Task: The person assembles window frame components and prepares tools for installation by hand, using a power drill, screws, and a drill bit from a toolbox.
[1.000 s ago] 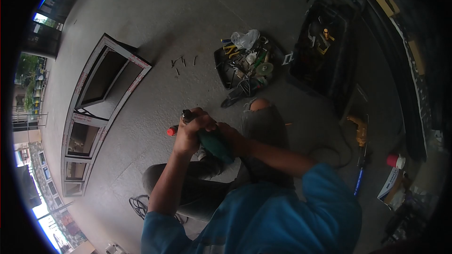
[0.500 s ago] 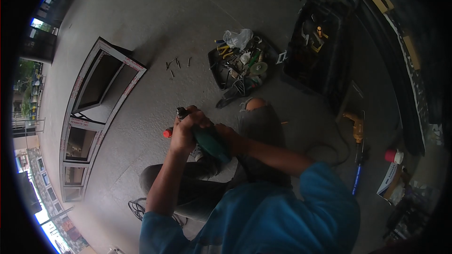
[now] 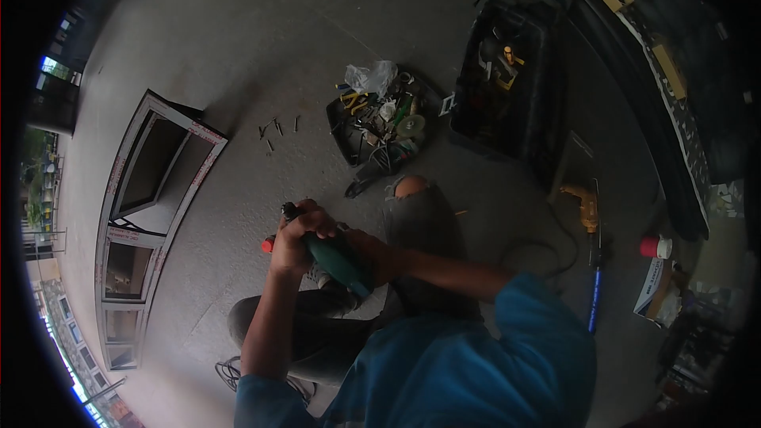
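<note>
I have the left hand (image 3: 301, 230) wrapped round the front end of a green power tool (image 3: 337, 263) and the right hand (image 3: 368, 254) gripping its body; I see the tool held up on the near side of the tool tray (image 3: 336, 136); left of that tray lie small metal fasteners (image 3: 278, 126), with the window frame (image 3: 139, 239) farther left; the black crate (image 3: 495, 147) stands just right of it, the yellow drill (image 3: 588, 210) nearer me and farther right.
</note>
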Action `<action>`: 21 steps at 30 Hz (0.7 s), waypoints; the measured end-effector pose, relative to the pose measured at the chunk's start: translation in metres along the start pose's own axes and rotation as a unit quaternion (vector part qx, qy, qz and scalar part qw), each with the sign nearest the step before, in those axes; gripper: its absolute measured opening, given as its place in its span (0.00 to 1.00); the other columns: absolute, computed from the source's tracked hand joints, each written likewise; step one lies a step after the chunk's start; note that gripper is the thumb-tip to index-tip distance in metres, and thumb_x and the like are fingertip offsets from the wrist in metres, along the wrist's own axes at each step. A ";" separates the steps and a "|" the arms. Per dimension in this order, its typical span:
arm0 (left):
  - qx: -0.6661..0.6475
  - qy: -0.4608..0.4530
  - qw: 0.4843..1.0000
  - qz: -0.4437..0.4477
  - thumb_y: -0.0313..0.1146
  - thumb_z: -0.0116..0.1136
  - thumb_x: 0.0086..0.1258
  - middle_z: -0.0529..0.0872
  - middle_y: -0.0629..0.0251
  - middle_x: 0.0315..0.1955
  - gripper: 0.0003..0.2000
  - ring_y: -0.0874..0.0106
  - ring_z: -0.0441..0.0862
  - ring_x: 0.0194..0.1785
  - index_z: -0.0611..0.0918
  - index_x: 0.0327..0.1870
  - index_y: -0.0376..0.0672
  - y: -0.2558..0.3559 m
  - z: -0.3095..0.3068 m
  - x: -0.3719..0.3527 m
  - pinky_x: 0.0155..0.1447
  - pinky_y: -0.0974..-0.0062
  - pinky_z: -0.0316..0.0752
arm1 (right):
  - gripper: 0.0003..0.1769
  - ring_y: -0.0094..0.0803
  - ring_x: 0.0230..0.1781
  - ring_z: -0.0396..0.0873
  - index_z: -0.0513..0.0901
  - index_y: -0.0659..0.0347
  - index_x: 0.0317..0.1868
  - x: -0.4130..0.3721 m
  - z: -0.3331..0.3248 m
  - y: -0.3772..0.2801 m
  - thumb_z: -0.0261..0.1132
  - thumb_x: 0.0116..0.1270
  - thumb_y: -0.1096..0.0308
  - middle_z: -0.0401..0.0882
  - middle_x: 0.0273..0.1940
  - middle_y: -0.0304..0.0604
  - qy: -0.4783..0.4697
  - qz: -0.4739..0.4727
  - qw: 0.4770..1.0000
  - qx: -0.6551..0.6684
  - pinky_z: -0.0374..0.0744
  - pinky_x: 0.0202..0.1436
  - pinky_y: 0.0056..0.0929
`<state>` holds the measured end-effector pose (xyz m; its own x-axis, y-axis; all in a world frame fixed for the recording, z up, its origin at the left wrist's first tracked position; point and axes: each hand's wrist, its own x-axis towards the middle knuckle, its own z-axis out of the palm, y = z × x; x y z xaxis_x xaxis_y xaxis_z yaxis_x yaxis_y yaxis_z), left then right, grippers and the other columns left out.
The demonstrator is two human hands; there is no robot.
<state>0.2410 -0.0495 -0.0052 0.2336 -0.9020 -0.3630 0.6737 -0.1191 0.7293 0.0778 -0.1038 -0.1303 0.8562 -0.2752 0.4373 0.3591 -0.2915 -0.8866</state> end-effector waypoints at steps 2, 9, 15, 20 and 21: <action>-0.025 -0.012 0.999 -0.023 0.29 0.56 0.58 0.73 0.64 0.20 0.07 0.69 0.75 0.29 0.71 0.24 0.42 0.001 0.001 0.002 0.41 0.71 0.72 | 0.43 0.43 0.49 0.75 0.69 0.61 0.56 0.000 0.007 0.002 0.80 0.41 0.56 0.71 0.49 0.49 -0.029 0.032 0.999 0.028 0.75 0.50 0.39; -0.053 -0.010 0.998 -0.042 0.30 0.56 0.58 0.71 0.67 0.19 0.09 0.70 0.72 0.29 0.68 0.23 0.46 -0.003 -0.007 0.007 0.41 0.71 0.70 | 0.46 0.33 0.50 0.74 0.65 0.61 0.59 0.006 -0.001 -0.011 0.80 0.41 0.59 0.72 0.51 0.45 -0.055 0.064 0.992 0.089 0.75 0.55 0.35; -0.042 0.013 0.998 -0.043 0.34 0.57 0.60 0.70 0.69 0.19 0.10 0.70 0.73 0.30 0.68 0.23 0.48 -0.005 -0.012 0.013 0.43 0.70 0.71 | 0.52 0.33 0.54 0.72 0.59 0.62 0.64 0.003 -0.007 -0.028 0.80 0.42 0.59 0.70 0.54 0.45 -0.069 0.135 0.968 0.201 0.73 0.59 0.36; -0.069 0.072 0.995 -0.029 0.35 0.56 0.61 0.70 0.69 0.20 0.10 0.69 0.73 0.30 0.69 0.23 0.48 -0.002 -0.008 0.018 0.44 0.69 0.72 | 0.56 0.33 0.56 0.72 0.52 0.60 0.66 0.007 -0.007 -0.027 0.82 0.43 0.60 0.71 0.54 0.47 -0.013 0.131 0.973 0.189 0.72 0.61 0.36; -0.073 0.090 0.993 -0.020 0.36 0.56 0.61 0.71 0.69 0.20 0.10 0.69 0.74 0.30 0.69 0.24 0.48 -0.003 -0.009 0.019 0.44 0.68 0.72 | 0.55 0.33 0.56 0.72 0.55 0.60 0.66 0.006 -0.006 -0.025 0.82 0.43 0.60 0.71 0.55 0.47 0.000 0.133 0.976 0.170 0.72 0.61 0.36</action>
<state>0.2499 -0.0628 -0.0197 0.3166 -0.8075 -0.4976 0.7762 -0.0810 0.6253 0.0719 -0.1041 -0.1042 0.9360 -0.2999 0.1844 0.2265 0.1118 -0.9676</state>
